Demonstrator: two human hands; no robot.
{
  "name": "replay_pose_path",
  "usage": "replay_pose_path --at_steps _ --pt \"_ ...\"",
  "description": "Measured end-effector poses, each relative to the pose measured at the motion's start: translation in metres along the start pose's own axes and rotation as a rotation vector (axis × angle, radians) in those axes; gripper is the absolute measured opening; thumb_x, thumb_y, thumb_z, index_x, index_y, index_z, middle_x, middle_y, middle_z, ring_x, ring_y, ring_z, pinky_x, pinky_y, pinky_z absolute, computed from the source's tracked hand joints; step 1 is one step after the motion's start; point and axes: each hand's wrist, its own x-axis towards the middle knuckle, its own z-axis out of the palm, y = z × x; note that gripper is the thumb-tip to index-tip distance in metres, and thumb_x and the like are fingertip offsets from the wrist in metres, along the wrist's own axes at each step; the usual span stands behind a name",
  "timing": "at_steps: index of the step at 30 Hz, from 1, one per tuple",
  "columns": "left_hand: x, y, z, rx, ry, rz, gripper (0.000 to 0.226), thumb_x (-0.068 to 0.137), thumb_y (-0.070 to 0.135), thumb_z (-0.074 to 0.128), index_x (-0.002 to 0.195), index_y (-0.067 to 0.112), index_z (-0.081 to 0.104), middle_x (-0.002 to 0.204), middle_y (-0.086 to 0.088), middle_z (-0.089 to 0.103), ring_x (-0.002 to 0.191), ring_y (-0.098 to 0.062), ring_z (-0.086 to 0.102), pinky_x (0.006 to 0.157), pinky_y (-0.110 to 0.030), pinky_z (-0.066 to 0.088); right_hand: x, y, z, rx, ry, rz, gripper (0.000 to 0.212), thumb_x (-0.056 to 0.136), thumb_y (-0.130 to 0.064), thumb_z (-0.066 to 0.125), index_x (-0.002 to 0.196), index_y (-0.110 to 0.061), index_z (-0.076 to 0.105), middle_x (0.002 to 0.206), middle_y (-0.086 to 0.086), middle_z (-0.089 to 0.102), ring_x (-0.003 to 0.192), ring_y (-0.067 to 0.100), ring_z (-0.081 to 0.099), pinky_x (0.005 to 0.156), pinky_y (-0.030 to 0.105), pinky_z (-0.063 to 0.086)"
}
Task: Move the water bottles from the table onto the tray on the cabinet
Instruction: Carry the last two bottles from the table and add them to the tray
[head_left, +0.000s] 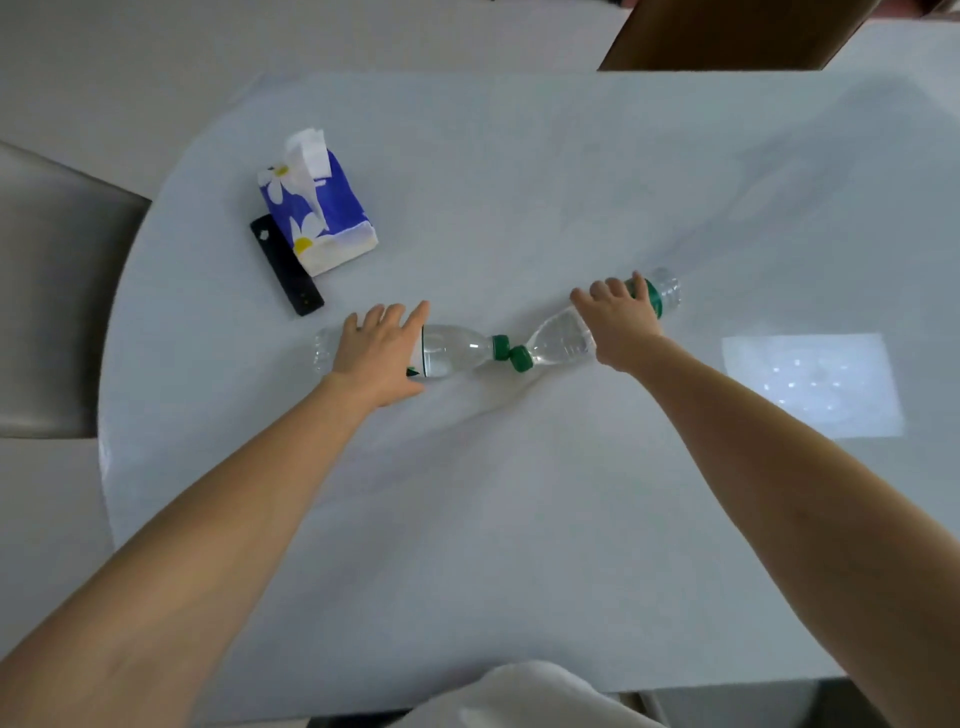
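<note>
**Both hands settle on the two bottles lying on the tabletop**

The work stands at its opening step: taking hold of the bottles, with nothing yet lifted. Two clear water bottles lie on their sides on the pale tabletop (519, 182), green caps meeting near the middle so that the pair forms a shallow line across the surface. The left bottle (457, 353) points its cap to the right; the right bottle (563, 338) points its cap down and to the left, its base angled away toward the far right.

The left hand (382, 358) lies over the body of the left bottle, fingers fairly straight and spread, thumb along the near side. It looks laid on top, not yet wrapped round. The right hand (621, 325) covers the labelled middle of the right bottle with its fingers curled over the far side, which reads as a grasp forming or just made. Both arms reach forward, nearly straight, from the near edge.

Neither the tray nor the cabinet shows here, so the carry would presumably mean turning away from the tabletop. The next move likely calls for the left fingers to wrap round, then a lift of both bottles together.

A blue tissue pack (317, 208) and a black remote (285, 265) sit well apart to the left.
</note>
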Motion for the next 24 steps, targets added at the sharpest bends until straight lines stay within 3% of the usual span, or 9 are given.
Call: replay_pose_path --at_steps 2,5,10,14,17,20,24 --pt "0.008 -0.002 0.004 0.015 0.002 0.023 0.088 0.074 0.042 0.072 0.146 0.021 0.027 0.135 -0.008 0.046 0.125 -0.032 0.046 0.104 -0.043 0.033 0.004 0.001 0.002 0.004 0.038 0.000 0.081 0.071 -0.008 0.074 0.140 -0.016 0.031 0.136 0.010 0.045 0.133 0.033 0.036 0.118 0.055 0.010" --pt "0.014 -0.003 0.009 0.018 0.068 0.046 0.068 0.075 0.041 0.069 0.132 0.017 0.042 0.121 -0.007 0.054 0.108 -0.033 0.055 0.091 -0.041 0.040 0.008 0.002 0.005 0.025 0.087 0.004 0.074 0.073 -0.006 0.070 0.137 -0.017 0.035 0.130 0.008 0.049 0.130 0.032 0.040 0.118 0.053 0.010" --pt "0.014 -0.005 0.010 -0.023 0.071 0.033 0.065 0.076 0.046 0.068 0.127 0.016 0.043 0.118 -0.008 0.056 0.105 -0.034 0.055 0.083 -0.039 0.041 0.002 0.001 0.008 0.073 0.112 0.049 0.066 0.075 -0.004 0.065 0.134 -0.016 0.039 0.127 0.008 0.051 0.127 0.033 0.042 0.117 0.052 0.012" --pt "0.005 -0.004 -0.004 -0.181 0.049 -0.072 0.058 0.075 0.044 0.067 0.118 0.014 0.042 0.112 -0.008 0.058 0.102 -0.033 0.057 0.074 -0.036 0.040 -0.020 -0.006 0.008 0.184 0.045 0.150 0.066 0.071 -0.013 0.072 0.129 -0.018 0.041 0.122 0.007 0.054 0.122 0.033 0.047 0.114 0.051 0.023" --pt "-0.014 -0.003 -0.017 -0.441 0.073 -0.131 0.057 0.071 0.047 0.072 0.110 0.017 0.043 0.099 -0.003 0.059 0.088 -0.028 0.056 0.071 -0.033 0.043 -0.056 -0.010 0.005 0.495 0.052 0.289 0.069 0.065 -0.023 0.079 0.125 -0.016 0.046 0.113 0.010 0.059 0.109 0.035 0.057 0.098 0.042 0.041" --pt "-0.040 0.002 -0.023 -0.854 0.115 -0.136 0.051 0.070 0.040 0.078 0.103 0.016 0.049 0.095 -0.002 0.063 0.087 -0.026 0.060 0.075 -0.034 0.049 -0.109 -0.021 0.003 1.007 0.135 0.466 0.057 0.062 -0.026 0.081 0.112 -0.013 0.054 0.097 0.008 0.066 0.091 0.031 0.062 0.075 0.035 0.050" --pt "-0.092 0.020 -0.021 -1.297 0.051 -0.045 0.043 0.078 0.026 0.077 0.112 0.015 0.054 0.098 -0.003 0.066 0.082 -0.018 0.065 0.070 -0.029 0.052 -0.192 -0.065 0.021 1.615 0.328 0.626 0.046 0.068 -0.016 0.079 0.109 -0.013 0.059 0.094 0.007 0.070 0.090 0.027 0.068 0.076 0.034 0.055"
